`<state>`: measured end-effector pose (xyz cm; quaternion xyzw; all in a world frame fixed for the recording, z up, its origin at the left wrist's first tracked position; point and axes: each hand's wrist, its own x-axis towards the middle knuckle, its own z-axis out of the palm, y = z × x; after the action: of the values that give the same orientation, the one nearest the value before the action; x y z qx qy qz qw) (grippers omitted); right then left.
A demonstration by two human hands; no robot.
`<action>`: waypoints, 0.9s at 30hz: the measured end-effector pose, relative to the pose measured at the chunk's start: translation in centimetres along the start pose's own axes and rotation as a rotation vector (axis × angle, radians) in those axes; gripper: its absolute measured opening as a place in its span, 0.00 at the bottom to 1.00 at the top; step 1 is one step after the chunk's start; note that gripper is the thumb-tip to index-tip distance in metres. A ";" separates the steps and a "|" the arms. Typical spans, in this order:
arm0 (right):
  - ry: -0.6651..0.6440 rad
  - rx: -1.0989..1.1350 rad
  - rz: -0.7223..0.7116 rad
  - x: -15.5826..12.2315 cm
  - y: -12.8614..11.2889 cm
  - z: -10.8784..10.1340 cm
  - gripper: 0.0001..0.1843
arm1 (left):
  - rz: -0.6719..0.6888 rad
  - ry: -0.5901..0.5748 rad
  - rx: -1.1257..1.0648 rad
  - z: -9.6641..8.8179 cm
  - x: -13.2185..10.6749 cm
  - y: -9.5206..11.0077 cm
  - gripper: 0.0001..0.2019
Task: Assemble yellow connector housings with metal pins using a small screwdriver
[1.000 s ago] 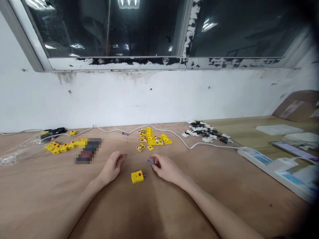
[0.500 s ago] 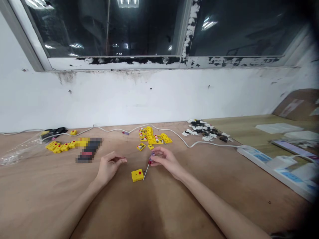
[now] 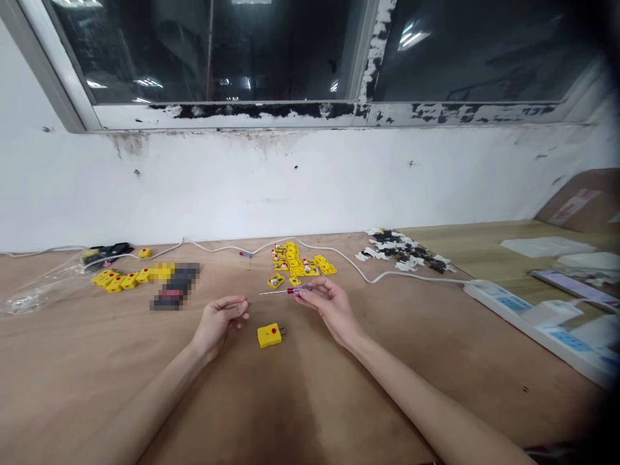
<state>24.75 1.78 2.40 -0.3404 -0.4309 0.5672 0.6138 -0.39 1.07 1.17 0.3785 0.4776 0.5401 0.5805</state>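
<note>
My right hand (image 3: 332,309) grips a small screwdriver (image 3: 290,291) by its red and purple handle, the thin shaft pointing left, roughly level. Across from its tip, my left hand (image 3: 221,324) is closed with thumb and fingertips pinched together; anything between them is too small to make out. On the table between and below the hands lies a yellow plug-like block (image 3: 268,336) with a red spot and two dark prongs on its right side. Neither hand touches it. Beyond the screwdriver are a loose open yellow housing (image 3: 276,281) and a smaller yellow piece (image 3: 295,281).
Yellow housings (image 3: 293,260) are heaped near the wall, beside a second screwdriver (image 3: 245,254). Assembled yellow blocks (image 3: 115,283) line up at left. Black and white parts (image 3: 404,250) lie back right. A white cable (image 3: 334,250) runs to a power strip (image 3: 527,323).
The screwdriver has swung from pointing down beside the yellow block to lying nearly level, pointing left. My left hand has stayed near the same place, its fingers shifted slightly.
</note>
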 end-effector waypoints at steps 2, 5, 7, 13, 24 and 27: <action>0.003 -0.008 -0.008 -0.2 -0.1 0.2 0.20 | -0.063 -0.009 -0.043 0.0 -0.1 -0.2 0.19; -0.014 -0.028 -0.001 -0.7 -0.3 0.6 0.20 | -0.090 -0.025 -0.105 0.2 -0.1 -0.5 0.20; -0.035 -0.050 0.006 -1.0 -0.5 0.9 0.21 | -0.091 -0.042 -0.145 0.3 -0.2 -0.6 0.20; -0.086 -0.061 0.019 -1.6 -0.8 1.2 0.21 | -0.079 -0.068 -0.218 0.8 -0.6 -0.6 0.22; -0.111 -0.060 0.027 -1.9 -0.4 1.3 0.21 | -0.012 -0.060 -0.159 0.9 -0.9 -0.6 0.24; -0.134 -0.126 -0.022 -1.9 -0.3 1.3 0.20 | -0.010 -0.047 -0.137 0.9 -0.9 -0.8 0.25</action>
<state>23.74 -0.27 2.93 -0.3347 -0.5094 0.5539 0.5672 0.77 0.14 0.79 0.3481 0.4274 0.5596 0.6188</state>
